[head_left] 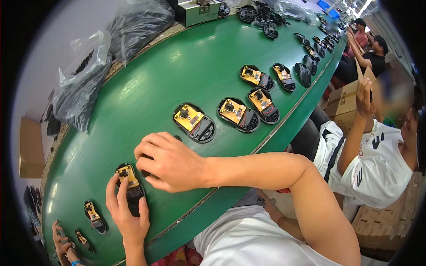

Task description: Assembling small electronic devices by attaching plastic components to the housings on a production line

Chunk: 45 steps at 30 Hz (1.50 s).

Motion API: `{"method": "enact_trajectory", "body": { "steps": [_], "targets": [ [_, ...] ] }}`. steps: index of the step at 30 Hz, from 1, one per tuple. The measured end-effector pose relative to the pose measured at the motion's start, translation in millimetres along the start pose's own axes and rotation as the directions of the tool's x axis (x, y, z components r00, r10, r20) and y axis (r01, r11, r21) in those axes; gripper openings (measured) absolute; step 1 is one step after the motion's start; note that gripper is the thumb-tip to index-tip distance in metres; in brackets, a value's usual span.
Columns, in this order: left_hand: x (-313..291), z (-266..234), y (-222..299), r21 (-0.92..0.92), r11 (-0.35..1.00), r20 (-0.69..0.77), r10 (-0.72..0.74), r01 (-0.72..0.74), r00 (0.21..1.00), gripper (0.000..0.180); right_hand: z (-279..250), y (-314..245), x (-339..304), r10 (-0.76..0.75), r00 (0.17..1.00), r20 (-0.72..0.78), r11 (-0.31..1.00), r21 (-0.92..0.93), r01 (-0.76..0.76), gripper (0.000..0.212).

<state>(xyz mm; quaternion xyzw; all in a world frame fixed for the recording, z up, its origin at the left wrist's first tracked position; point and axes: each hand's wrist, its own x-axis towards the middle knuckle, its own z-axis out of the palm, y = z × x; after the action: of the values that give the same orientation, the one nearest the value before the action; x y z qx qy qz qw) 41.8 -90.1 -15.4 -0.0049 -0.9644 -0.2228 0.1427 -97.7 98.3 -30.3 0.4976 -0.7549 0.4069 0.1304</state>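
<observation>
An opened computer mouse (135,191) lies on the green worktop (133,106), close to its near edge, the black shell baring a yellowish circuit board (132,179). The long axis runs across the worktop, slanting slightly left toward its far side, with the board end pointing away from the near edge. The left hand (128,218) pinches the mouse between thumb and fingers; the right hand (172,160) curls over a dark piece (145,173), mostly hidden, its grip impossible to tell.

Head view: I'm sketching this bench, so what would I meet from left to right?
Brown cardboard box, lower-left pair of mouse halves, left hand, right hand, four clustered mouse halves, two dark mouse pieces, flapped carton.
</observation>
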Motion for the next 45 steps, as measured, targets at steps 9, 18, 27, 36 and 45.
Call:
{"method": "enact_trajectory", "body": {
  "steps": [9,18,27,36,45],
  "targets": [
    [6.3,0.4,6.6,-0.009,0.997,-0.019,0.075,-0.075,0.997,0.064,-12.5,-4.0,10.0,0.000,0.999,0.050,0.998,0.058,-0.003,0.026],
    [-2.6,4.0,6.5,-0.170,0.980,-0.108,0.085,-0.103,0.991,0.050,-17.6,-7.7,22.5,0.003,0.999,0.042,0.986,0.168,-0.010,0.029],
    [3.8,10.6,-3.4,-0.314,0.946,-0.207,0.020,-0.086,0.978,0.028,-17.6,-14.5,19.8,0.020,0.995,0.094,0.972,0.231,-0.042,0.027],
    [17.2,25.0,-6.7,-0.327,0.935,-0.237,0.059,-0.136,0.970,0.025,-23.9,-19.4,19.0,0.241,0.943,0.230,0.813,0.483,-0.326,0.033],
    [30.6,58.8,7.8,-0.303,0.937,-0.382,0.049,-0.175,0.923,0.018,-52.8,-8.7,10.9,0.384,0.869,0.313,0.839,0.276,-0.470,0.039]
  ]
}}
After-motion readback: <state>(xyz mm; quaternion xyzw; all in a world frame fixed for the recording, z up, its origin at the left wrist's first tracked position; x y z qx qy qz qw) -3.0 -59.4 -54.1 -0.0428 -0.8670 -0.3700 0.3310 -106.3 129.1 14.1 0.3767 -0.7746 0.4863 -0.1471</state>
